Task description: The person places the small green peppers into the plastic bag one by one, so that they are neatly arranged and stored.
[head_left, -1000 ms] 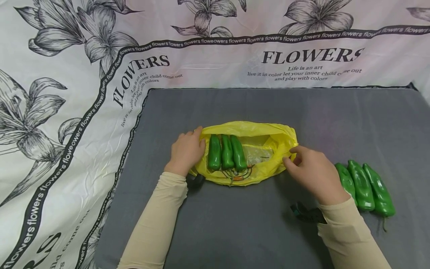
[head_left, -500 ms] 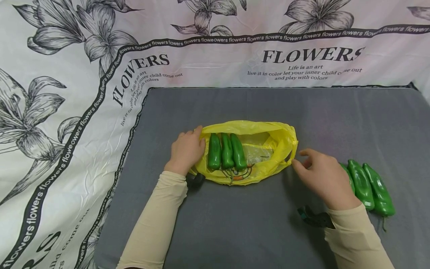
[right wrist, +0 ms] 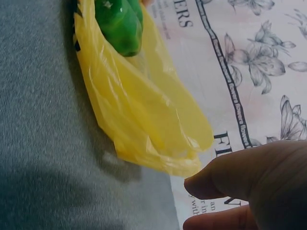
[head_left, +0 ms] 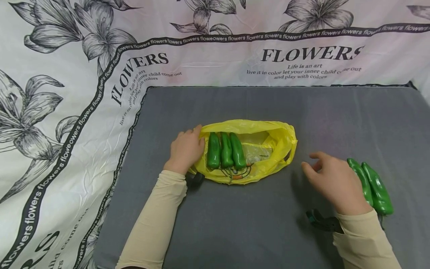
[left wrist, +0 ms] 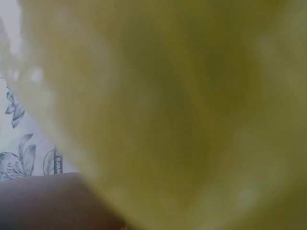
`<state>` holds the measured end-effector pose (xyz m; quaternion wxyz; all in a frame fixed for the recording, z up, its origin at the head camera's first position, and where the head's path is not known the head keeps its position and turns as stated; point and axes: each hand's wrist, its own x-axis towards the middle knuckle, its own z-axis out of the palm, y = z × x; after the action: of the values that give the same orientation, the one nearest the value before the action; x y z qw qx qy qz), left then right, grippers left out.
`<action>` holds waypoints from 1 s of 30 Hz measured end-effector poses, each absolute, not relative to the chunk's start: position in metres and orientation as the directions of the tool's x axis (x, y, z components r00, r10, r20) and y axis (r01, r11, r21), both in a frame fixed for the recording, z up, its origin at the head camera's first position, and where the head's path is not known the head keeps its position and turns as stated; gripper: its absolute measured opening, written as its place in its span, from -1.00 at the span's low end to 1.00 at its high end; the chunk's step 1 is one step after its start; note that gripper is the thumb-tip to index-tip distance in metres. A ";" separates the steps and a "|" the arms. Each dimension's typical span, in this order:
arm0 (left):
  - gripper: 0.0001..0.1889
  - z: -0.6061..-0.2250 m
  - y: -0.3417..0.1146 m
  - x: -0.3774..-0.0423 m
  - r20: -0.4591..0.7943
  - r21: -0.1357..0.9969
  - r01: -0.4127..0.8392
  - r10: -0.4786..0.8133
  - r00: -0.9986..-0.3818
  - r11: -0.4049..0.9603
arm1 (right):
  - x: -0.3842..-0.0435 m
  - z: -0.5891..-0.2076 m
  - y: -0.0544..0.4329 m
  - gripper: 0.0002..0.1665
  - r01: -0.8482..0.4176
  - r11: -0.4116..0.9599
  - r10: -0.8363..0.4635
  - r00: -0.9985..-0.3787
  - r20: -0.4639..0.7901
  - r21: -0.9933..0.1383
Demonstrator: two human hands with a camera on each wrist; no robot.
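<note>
A yellow plastic bag [head_left: 265, 172] lies on the grey cloth with its mouth spread wide. Three green peppers [head_left: 226, 150] sit side by side in its left part; the right wrist view shows a green pepper [right wrist: 122, 28] at the bag's mouth. My left hand [head_left: 186, 151] grips the bag's left rim between thumb and fingers. Blurred yellow plastic [left wrist: 172, 115] fills most of the left wrist view. My right hand [head_left: 337, 183] holds nothing; its fingers are relaxed, thumb apart from them, right of the bag. Beyond it lie more green peppers [head_left: 379, 190], partly hidden by the hand.
A dark grey cloth [head_left: 235, 231] covers the work surface. White cloth [head_left: 215, 63] with printed flowers and lettering borders it at the back and left. A small dark wrist camera [head_left: 322, 221] juts out under my right wrist.
My right hand has left the bag's right rim and moved right and slightly toward me, covering more of the loose peppers. The left hand stays at the bag's left rim.
</note>
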<state>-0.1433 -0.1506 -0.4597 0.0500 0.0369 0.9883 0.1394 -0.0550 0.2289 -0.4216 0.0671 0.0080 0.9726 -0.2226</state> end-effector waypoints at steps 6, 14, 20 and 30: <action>-0.44 -0.461 -0.151 -0.143 -0.093 0.276 0.059 0.088 -0.992 0.959 | -0.052 -0.423 0.237 -0.37 0.037 0.907 -0.008 -0.994 -0.106 -0.420; -0.44 -0.459 -0.151 -0.142 -0.082 0.277 0.065 0.091 -0.992 0.959 | -0.048 -0.422 0.248 -0.37 0.033 0.922 0.000 -0.996 -0.084 -0.386; -0.44 -0.461 -0.151 -0.141 -0.088 0.275 0.062 0.089 -0.992 0.959 | -0.042 -0.425 0.256 -0.36 0.053 0.930 0.025 -0.996 -0.083 -0.364; -0.44 -0.462 -0.151 -0.142 -0.067 0.260 0.077 0.097 -0.993 0.963 | -0.035 -0.429 0.276 -0.29 0.099 0.942 0.066 -0.992 -0.111 -0.322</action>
<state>-0.1421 -0.1511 -0.4616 0.0395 0.0440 0.9898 0.1296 -0.0347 0.2761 -0.4289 0.0493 0.0420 0.9841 -0.1656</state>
